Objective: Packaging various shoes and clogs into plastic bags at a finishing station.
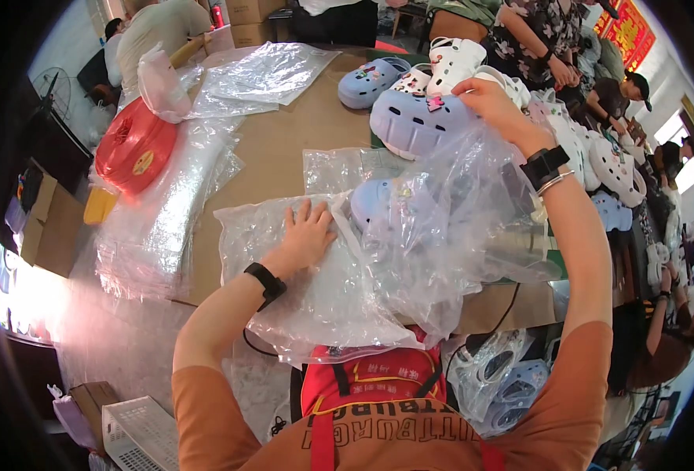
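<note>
As loose footwear crowds the far right of the brown-topped table (272,153), a worker in an orange shirt handles clear plastic and pale-blue clogs, seen from the head camera. The left hand (308,235) lies palm down, fingers spread, on a clear bag (323,294); the right hand (504,114) curls its fingers over the top of a lavender-blue clog (410,129), though whether it pinches firmly cannot be told. Nearer the worker, a second blue clog (372,206) shows beneath crinkled film. The step in hand appears to be bagging the pair; the next move probably calls for a sure hold on the upper clog while the left hand steadies the plastic. The bag overhangs the table's near edge, above a red apron (370,385). Open room lies left of centre, between the bag and stacked clear sleeves (166,212); white clogs (457,67) hem in the right.
</note>
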{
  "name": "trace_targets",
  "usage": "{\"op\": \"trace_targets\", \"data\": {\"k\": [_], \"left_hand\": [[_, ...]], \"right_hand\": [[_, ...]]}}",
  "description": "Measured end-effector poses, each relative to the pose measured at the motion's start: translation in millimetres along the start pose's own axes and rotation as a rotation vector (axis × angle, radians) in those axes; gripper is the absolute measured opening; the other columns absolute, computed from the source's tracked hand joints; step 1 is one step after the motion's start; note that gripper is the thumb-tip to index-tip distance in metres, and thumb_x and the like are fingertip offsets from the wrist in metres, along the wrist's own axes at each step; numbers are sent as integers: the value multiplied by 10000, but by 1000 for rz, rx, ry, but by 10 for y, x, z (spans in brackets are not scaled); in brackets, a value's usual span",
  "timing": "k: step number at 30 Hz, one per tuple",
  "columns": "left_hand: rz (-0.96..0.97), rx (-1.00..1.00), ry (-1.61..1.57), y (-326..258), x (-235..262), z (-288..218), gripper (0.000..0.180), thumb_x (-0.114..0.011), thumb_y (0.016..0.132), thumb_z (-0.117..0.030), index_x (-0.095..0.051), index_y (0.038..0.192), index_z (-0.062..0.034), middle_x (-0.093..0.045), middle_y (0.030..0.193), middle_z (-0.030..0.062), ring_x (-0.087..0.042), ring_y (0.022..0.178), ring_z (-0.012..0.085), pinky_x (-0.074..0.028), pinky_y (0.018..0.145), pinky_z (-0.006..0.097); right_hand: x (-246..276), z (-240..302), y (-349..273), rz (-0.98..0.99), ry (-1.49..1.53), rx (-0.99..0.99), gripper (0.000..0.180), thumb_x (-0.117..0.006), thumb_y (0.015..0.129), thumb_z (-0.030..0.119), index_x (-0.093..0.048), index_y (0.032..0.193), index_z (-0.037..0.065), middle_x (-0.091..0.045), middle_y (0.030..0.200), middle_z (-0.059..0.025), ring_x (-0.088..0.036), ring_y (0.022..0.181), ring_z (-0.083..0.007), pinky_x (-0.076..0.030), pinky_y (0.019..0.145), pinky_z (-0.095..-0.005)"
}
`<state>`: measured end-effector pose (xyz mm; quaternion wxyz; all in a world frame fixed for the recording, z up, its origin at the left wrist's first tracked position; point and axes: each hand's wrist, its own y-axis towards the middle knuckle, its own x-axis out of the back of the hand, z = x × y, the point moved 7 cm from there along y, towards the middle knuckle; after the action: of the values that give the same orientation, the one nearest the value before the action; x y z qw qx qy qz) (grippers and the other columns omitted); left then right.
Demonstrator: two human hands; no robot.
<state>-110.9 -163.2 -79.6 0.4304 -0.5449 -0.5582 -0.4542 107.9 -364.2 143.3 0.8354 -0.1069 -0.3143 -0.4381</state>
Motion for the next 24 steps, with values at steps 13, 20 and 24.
{"op": "trace_targets", "data": {"k": [13,20,24], "left_hand": [[-36,-50,-32,126,14,112,366,-531,802,-245,-443,1097,-47,-409,1254,134,-313,1210,359,-263,936,553],[-99,-40,-148,226,256,95,258,-562,752,-143,-496,986,-56,-514,1081,105,-428,1096,299,-347,885,450],[-141,-58,-117,211,296,98,229,-574,747,-148,-492,940,-57,-530,1001,114,-460,1026,315,-368,837,446]], "right_hand": [[-67,-471,-1087,395,-712,34,366,-605,757,193,-544,1075,24,-559,760,-67,-536,744,-159,-423,688,-272],[-463,-814,-1247,187,83,-354,387,-583,791,399,-556,896,28,-562,740,-49,-401,559,-96,-322,504,-235],[-605,-692,-1161,106,370,-348,235,-578,788,288,-514,821,65,-551,670,-23,-400,524,-50,-309,470,-188]]}}
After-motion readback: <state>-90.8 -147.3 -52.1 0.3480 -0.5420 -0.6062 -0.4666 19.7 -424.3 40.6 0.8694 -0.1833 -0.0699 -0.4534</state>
